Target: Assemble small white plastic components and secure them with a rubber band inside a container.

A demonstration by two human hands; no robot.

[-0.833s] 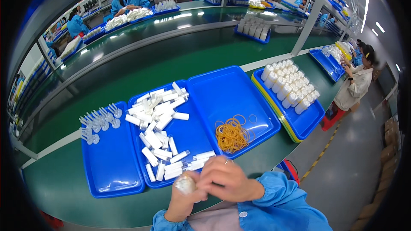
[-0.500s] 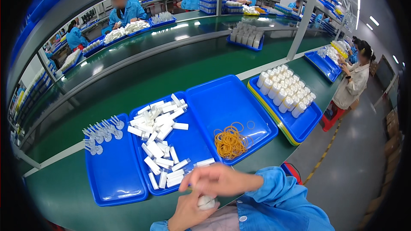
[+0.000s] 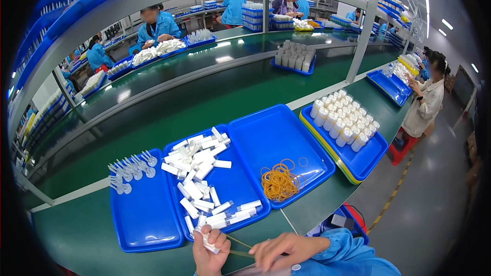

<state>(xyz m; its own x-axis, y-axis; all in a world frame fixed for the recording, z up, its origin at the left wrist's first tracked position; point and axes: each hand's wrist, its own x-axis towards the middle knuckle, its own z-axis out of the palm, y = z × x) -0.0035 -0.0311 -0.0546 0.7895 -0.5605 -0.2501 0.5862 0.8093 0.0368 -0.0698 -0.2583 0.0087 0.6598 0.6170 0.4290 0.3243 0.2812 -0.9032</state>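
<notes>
My left hand (image 3: 208,259), at the near edge of the bench, is closed around white cylindrical pieces (image 3: 210,247); how many is hidden by the fingers. A rubber band (image 3: 241,253) is stretched in two strands from that grip to my right hand (image 3: 287,251), whose bent fingers pull its other end to the right. Just beyond my left hand, a blue tray (image 3: 176,220) carries loose white pieces (image 3: 193,190) with clear ends. The tray to its right (image 3: 271,128) has a heap of amber rubber bands (image 3: 280,185).
A blue tray (image 3: 148,225) at left holds clear stemmed plastic parts (image 3: 132,168). Stacked trays (image 3: 353,166) at right bear upright white bundles (image 3: 345,120). A grey post (image 3: 364,30) rises behind them. Co-workers sit across the conveyor (image 3: 245,89) and at far right.
My hands have drawn apart: the left has moved left with the white pieces, the right to the right and down. The rubber band now spans between them. The whole view has shifted slightly.
</notes>
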